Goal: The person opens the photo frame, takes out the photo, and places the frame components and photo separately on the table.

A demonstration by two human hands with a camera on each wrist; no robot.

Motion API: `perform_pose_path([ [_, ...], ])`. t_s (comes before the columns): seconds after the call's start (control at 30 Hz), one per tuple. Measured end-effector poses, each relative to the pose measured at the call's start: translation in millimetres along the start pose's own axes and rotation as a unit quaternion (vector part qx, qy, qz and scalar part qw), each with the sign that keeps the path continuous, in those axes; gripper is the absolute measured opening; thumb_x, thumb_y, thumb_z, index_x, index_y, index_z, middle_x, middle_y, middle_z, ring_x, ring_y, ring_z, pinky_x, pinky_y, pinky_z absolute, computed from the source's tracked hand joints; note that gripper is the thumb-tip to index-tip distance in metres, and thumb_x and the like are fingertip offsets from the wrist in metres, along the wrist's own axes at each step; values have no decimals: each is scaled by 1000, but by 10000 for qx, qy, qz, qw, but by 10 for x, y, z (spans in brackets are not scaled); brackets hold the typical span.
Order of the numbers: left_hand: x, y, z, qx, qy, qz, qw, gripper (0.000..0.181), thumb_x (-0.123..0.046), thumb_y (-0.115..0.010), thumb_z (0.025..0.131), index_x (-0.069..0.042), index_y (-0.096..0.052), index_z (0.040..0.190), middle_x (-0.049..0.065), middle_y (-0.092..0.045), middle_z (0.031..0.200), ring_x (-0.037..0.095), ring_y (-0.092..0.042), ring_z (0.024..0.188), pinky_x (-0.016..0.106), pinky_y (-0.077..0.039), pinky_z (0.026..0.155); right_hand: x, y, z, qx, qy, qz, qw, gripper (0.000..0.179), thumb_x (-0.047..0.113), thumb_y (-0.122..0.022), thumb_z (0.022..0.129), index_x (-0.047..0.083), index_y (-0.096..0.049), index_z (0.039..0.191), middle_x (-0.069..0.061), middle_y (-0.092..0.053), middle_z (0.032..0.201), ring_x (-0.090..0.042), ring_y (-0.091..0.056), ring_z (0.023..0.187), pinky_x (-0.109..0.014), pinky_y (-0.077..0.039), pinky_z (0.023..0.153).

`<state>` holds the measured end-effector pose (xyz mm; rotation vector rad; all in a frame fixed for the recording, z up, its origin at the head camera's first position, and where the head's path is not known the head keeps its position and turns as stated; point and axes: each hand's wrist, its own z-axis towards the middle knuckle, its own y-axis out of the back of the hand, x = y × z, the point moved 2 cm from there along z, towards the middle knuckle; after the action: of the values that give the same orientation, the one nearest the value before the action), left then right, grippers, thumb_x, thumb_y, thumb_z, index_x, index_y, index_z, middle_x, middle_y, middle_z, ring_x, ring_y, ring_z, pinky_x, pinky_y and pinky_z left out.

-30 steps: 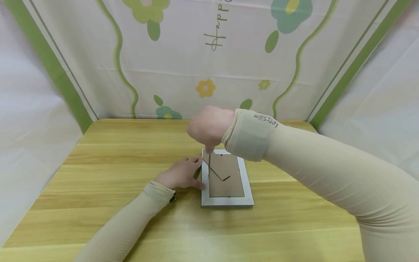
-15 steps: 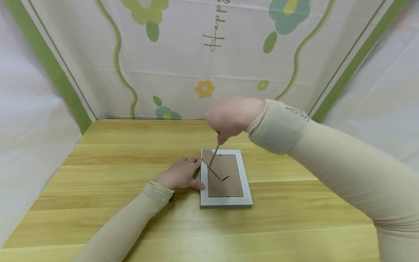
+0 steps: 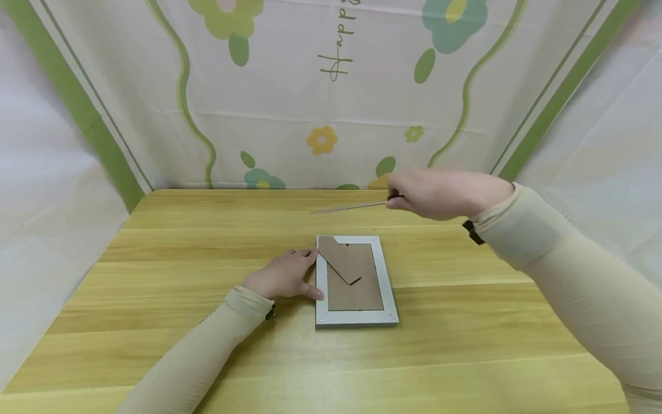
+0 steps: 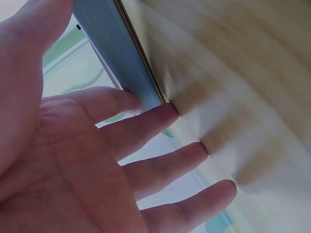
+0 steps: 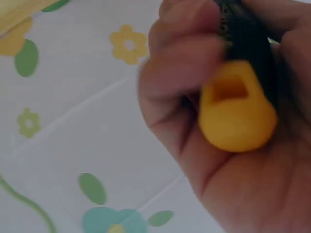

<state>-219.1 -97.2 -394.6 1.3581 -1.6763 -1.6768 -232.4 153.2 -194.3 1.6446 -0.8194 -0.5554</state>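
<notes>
Right hand [image 3: 431,192], fingers wrapped round the screwdriver [image 3: 349,207], has lifted its tip off the picture frame [image 3: 385,287] toward the far edge, apparently pausing work there, while the left hand [image 3: 284,276], fingers extended, touches the left edge of the frame, flat on the table [image 3: 465,339].

We saw a brown-backed white frame [image 3: 359,264] lying back-up, left hand [image 3: 284,276] touching its nine-o'clock edge; right hand [image 3: 439,194] gripped a yellow-ended tool [image 5: 240,116], shaft [image 3: 351,207] toward nine.

The long sleeves [image 3: 579,287] are beige (wrinkled, too).
</notes>
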Motion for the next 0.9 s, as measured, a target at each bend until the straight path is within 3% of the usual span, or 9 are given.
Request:
perform_pose_path([
  [0.1, -3, -1, 2, 18, 13, -22, 10000, 105, -54, -76, 80, 1, -27, 154, 19, -34, 155, 47, -32, 139, 58, -30, 110, -199, -201, -101, -111, -87, 625, 9979, 15, 20, -47, 107, 6, -51, 107, -3, -53, 83, -15, -47, 67, -34, -43, 66],
  [0.3, -7, -12, 4, 32, 16, -19, 10000, 105, -54, -76, 80, 1, -27, 155, 20, -33, 156, 48, -30, 140, 61, -30, 109, -542, -620, -274, -723, -17, 787, 9943, 11, 17, -47, 106, 7, -49, 104, 0, -49, 79, -13, -44, 66, -32, -40, 63],
  [0.43, -9, -14, 5, -4, -5, -31, 10000, 105, -54, -77, 80, 1, -27, 154, 20, -33, 156, 48, -31, 139, 62, -30, 108, -710, -851, -364, -1024, -202, 897, 9905, 9, 13, -49, 105, 7, -50, 99, -1, -48, 78, -14, -44, 68, -32, -40, 65],
  [0.9, -12, -19, 5, -29, -45, 38, 10000, 106, -55, -76, 79, 1, -27, 154, 20, -35, 155, 46, -33, 139, 59, -30, 110, -1048, -1478, -541, -818, -719, 1396, 9842, 12, 11, -46, 105, -2, -48, 103, -4, -46, 81, -16, -43, 69, -32, -39, 63],
])
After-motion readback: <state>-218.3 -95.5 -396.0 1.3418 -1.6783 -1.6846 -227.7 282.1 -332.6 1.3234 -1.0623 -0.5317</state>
